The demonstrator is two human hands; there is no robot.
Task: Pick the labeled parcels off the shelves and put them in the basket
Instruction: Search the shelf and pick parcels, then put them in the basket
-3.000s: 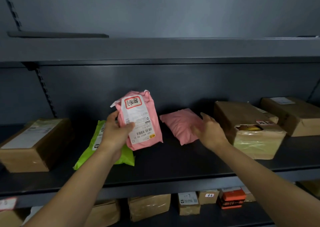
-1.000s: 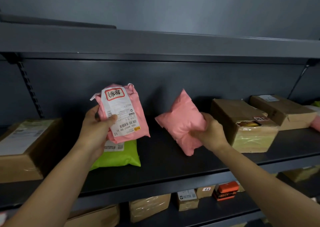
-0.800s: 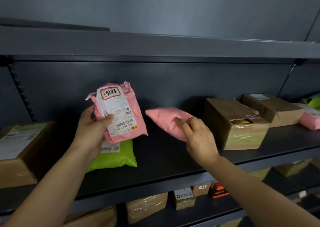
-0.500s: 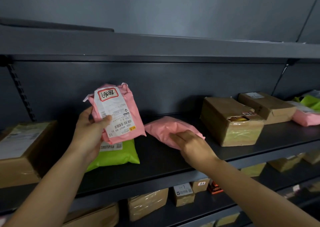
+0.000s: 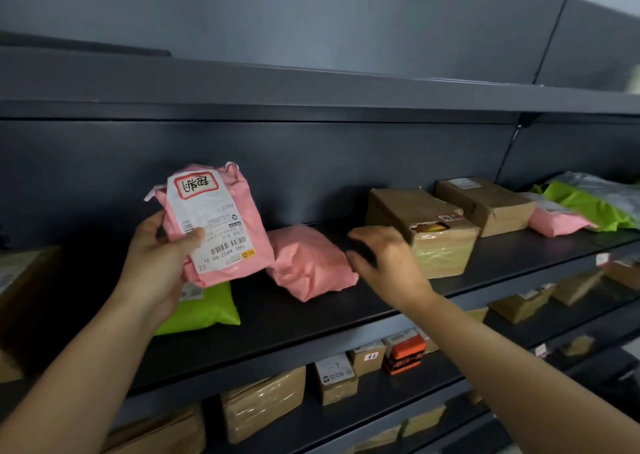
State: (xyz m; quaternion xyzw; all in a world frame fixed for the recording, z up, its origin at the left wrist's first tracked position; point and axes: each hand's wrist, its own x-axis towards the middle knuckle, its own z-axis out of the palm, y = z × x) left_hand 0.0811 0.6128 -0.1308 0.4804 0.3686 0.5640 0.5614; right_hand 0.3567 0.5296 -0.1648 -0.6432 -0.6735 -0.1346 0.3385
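My left hand (image 5: 156, 266) grips a pink parcel with a white shipping label (image 5: 214, 225) and holds it upright above the shelf, label towards me. A second pink parcel (image 5: 308, 263), showing no label, lies flat on the dark shelf board (image 5: 277, 318) just right of the first. My right hand (image 5: 384, 263) hovers at that parcel's right end with fingers loosely bent, holding nothing. A lime-green parcel (image 5: 204, 310) lies under my left hand. No basket is in view.
Two cardboard boxes (image 5: 422, 225) (image 5: 485, 202) stand right of my right hand; farther right lie a pink bag (image 5: 554, 221) and a green bag (image 5: 588, 204). A box (image 5: 20, 280) sits at the far left. The lower shelf holds several small boxes and an orange one (image 5: 403, 353).
My right hand lifted the unlabeled pink parcel, turned it over, laid it back flat on the shelf and let go. The left hand kept holding the labeled parcel. The view swung right.
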